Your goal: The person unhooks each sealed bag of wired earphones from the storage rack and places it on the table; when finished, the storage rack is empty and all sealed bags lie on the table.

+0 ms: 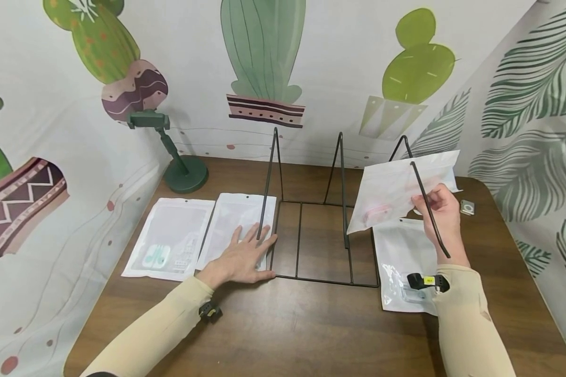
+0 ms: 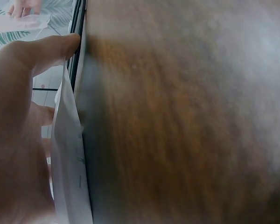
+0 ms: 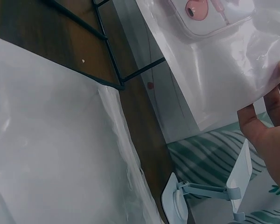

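My right hand pinches the edge of a white zip bag holding pink earphones in a clear case. That bag is tilted up among the right-hand uprights of a black wire rack. With fingers spread, my left hand rests on another white bag at the rack's left side; its thumb lies at the rack's front left corner. In the left wrist view, the left thumb reaches the dark wire beside the bag's edge.
A white bag with green earphones lies at the far left, and another bag lies right of the rack. A green phone stand stands at the back left. A pale stand and a small square item are at the right.
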